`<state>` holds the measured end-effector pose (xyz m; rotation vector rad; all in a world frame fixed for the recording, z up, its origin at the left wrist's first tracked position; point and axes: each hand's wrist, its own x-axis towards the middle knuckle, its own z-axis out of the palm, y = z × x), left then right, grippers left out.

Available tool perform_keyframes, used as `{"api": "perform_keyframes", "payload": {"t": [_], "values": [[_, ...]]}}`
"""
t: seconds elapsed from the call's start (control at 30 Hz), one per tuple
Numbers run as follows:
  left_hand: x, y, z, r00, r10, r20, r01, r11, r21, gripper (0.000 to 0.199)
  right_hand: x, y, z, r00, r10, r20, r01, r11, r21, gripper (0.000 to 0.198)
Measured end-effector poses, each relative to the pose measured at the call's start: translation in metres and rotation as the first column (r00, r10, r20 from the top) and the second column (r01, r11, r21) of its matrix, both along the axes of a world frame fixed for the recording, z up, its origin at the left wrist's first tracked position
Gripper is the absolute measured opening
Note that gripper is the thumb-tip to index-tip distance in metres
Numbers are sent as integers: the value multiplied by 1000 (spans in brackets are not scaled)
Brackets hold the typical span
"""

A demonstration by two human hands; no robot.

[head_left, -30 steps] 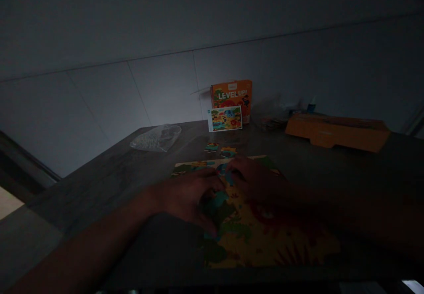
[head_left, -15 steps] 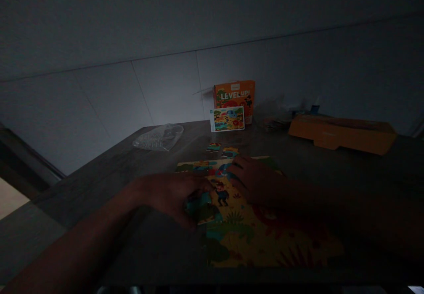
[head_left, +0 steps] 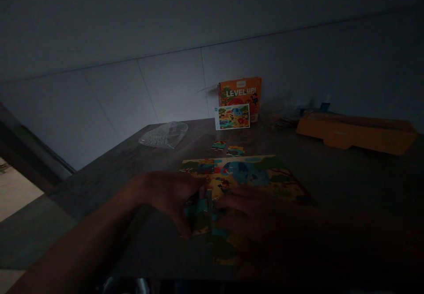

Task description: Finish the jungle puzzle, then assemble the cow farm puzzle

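A jigsaw puzzle (head_left: 251,170) with a blue elephant and a small figure lies joined on the dark table. At its left side my left hand (head_left: 168,197) curls around a teal-and-green puzzle piece (head_left: 197,214), thumb at the near edge and fingers at the far edge. A narrow gap shows between that piece and the joined part. My right hand (head_left: 248,210) rests over the lower middle of the puzzle with its fingers stretched out, dim and slightly blurred, hiding much of the near right part.
Beyond the puzzle lie two loose puzzle pieces (head_left: 219,145). A picture card (head_left: 232,117) leans on an orange box (head_left: 240,92) near the wall. To the left is a clear plastic bag (head_left: 164,135); an orange box tray (head_left: 357,135) stands right, beside another plastic bag (head_left: 278,113).
My right hand has come nearer to me, from the puzzle's upper part to its lower middle, uncovering the elephant. The piece in my left hand sits slightly lower and apart from the puzzle.
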<state>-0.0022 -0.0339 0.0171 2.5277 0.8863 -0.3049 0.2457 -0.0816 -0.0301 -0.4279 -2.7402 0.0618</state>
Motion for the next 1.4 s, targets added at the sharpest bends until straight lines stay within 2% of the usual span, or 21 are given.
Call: {"api": "perform_keyframes", "payload": {"t": [0.1,0.23,0.43,0.5,0.63,0.7,0.8,0.93,1.0,1.13,1.27,1.4], "values": [[0,1,1,1000,-15,-26,14,1000,-13,50,0,-2,3,998,11,68,-3,993,-115,45],[2,1,2,999,-40,-37,39,998,-43,47,2,3,1,999,25,43,-18,988,-150,46],[0,1,0,990,-76,123,80,996,-28,54,2,8,-4,998,61,-32,-66,981,-185,43],[-1,3,-1,982,-72,173,88,993,-84,51,2,12,-8,995,80,-53,-89,979,-185,44],[-5,8,2,971,-79,225,127,970,-206,24,2,19,-15,991,115,-71,-125,978,-166,47],[-8,10,5,971,-35,237,95,964,-247,18,3,20,-14,993,105,-50,-112,980,-165,45],[-9,11,5,972,65,226,18,937,-349,23,3,20,-11,997,81,-21,-83,982,-168,43],[-2,9,-3,985,169,44,-120,835,-537,46,2,21,-10,995,93,-25,-96,986,-138,48],[2,9,-8,986,163,-31,-156,848,-507,55,2,22,-10,995,94,-23,-97,987,-128,47],[6,8,-12,992,105,-67,-120,946,-301,54,2,23,-8,993,110,-38,-114,985,-129,50],[7,7,-10,990,85,-113,-110,965,-238,51,3,24,-9,994,111,-3,-110,983,-145,58],[13,6,-8,992,61,-106,-75,987,-139,42,3,28,-13,988,152,-9,-152,983,-98,55]]}}
